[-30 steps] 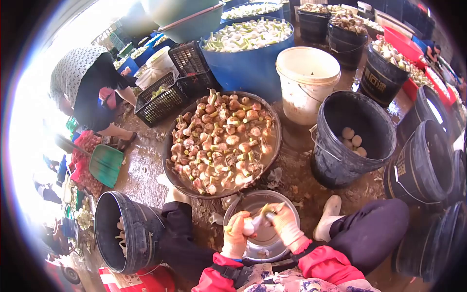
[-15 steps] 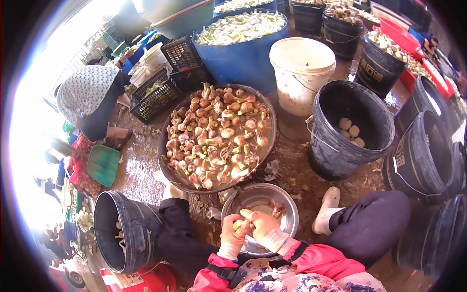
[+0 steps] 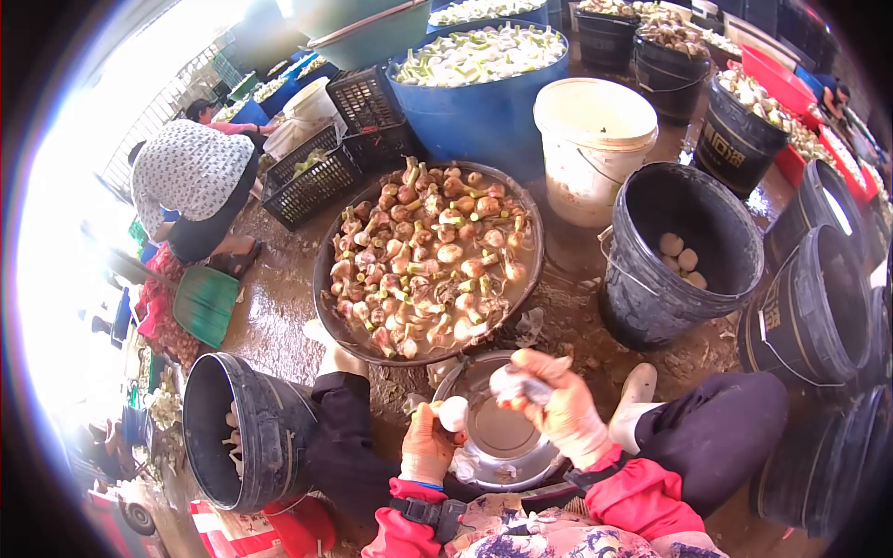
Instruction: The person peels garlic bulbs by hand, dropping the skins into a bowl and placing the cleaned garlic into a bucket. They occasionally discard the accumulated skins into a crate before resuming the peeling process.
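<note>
My left hand (image 3: pixel 428 448), in an orange glove, is closed round a white, peeled garlic bulb (image 3: pixel 453 414) at the left rim of a metal basin (image 3: pixel 502 420). Over the basin's right side, my right hand (image 3: pixel 561 409), gloved too, is closed on a whitish-grey thing that is too blurred to name. Pale skins lie at the basin's lower left. Just beyond it stands a wide round tub (image 3: pixel 321 288) of brown, unpeeled garlic bulbs (image 3: pixel 423 267) with cut stems, in muddy water.
A black bucket (image 3: pixel 642 298) with several pale bulbs stands right, a tilted black bucket (image 3: pixel 270 418) left. Behind are a white bucket (image 3: pixel 581 177), a blue vat (image 3: pixel 479 121) of garlic and black crates (image 3: pixel 312 191). Another person (image 3: pixel 200 186) bends at left, near a green shovel (image 3: pixel 206 302).
My hands were together over the basin and are now apart. My right hand has moved up and right; a white bulb now shows in my left. The view has shifted slightly.
</note>
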`<state>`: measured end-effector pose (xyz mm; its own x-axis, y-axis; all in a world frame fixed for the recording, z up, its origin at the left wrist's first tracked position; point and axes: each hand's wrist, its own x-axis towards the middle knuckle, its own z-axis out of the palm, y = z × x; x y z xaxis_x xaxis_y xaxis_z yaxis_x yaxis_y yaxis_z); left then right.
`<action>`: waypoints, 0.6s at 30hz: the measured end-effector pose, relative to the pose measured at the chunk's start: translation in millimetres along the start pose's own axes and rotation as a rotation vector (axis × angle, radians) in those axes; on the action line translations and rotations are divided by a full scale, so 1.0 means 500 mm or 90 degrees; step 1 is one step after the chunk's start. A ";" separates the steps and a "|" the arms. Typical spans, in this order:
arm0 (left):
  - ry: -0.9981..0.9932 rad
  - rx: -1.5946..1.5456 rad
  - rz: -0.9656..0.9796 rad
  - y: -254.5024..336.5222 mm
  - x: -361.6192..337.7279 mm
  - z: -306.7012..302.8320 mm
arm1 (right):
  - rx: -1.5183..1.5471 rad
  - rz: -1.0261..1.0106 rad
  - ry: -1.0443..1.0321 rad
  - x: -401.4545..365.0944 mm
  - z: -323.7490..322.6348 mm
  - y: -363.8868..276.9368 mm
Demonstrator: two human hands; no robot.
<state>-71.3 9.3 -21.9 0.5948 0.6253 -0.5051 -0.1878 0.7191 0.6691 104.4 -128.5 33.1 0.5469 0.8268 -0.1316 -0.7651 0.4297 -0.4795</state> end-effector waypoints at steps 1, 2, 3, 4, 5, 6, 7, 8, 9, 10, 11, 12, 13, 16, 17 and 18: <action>0.002 -0.001 0.003 -0.001 0.005 -0.015 | 0.032 -0.022 -0.016 -0.006 0.027 -0.031; 0.000 -0.056 -0.035 0.003 0.008 -0.032 | 0.007 -0.015 0.097 -0.012 0.028 -0.049; -0.002 -0.111 -0.073 0.007 0.009 -0.047 | 0.028 -0.058 0.059 -0.007 0.022 -0.051; -0.018 -0.123 -0.078 0.010 0.007 -0.055 | -0.018 -0.023 0.078 -0.008 0.014 -0.052; -0.019 -0.120 -0.077 0.016 0.004 -0.053 | -0.064 0.009 0.099 -0.009 0.004 -0.050; -0.022 -0.110 -0.081 0.020 0.002 -0.046 | -0.168 0.053 0.034 0.001 -0.026 -0.030; -0.028 -0.099 -0.087 0.023 0.003 -0.034 | -0.274 0.093 -0.029 0.010 -0.066 -0.003; -0.016 -0.104 -0.083 0.023 0.009 -0.022 | -0.595 0.010 -0.105 0.004 -0.092 0.022; -0.031 -0.100 -0.087 0.026 0.017 -0.007 | -0.918 -0.079 -0.175 -0.006 -0.110 0.047; -0.009 -0.079 -0.113 0.031 0.027 0.007 | -1.027 0.120 -0.171 -0.014 -0.117 0.071; 0.014 -0.056 -0.137 0.038 0.041 0.019 | -1.119 0.328 -0.161 -0.019 -0.124 0.095; 0.016 -0.045 -0.164 0.043 0.064 0.025 | -1.079 0.344 -0.232 -0.022 -0.146 0.118; -0.001 -0.039 -0.163 0.048 0.086 0.040 | -1.039 0.356 -0.302 -0.022 -0.164 0.137; -0.040 0.082 -0.209 0.074 0.157 0.129 | -0.979 0.360 -0.250 -0.018 -0.143 0.132; -0.101 0.130 -0.228 0.084 0.191 0.177 | -0.958 0.404 -0.180 -0.019 -0.126 0.119; -0.147 0.174 -0.176 0.089 0.227 0.231 | -0.958 0.378 -0.134 -0.016 -0.161 0.155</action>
<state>77.9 77.2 13.5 0.7580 0.3148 -0.5713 0.1977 0.7238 0.6611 68.0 -131.1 -72.6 0.1624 0.8239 -0.5430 0.2336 -0.5668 -0.7900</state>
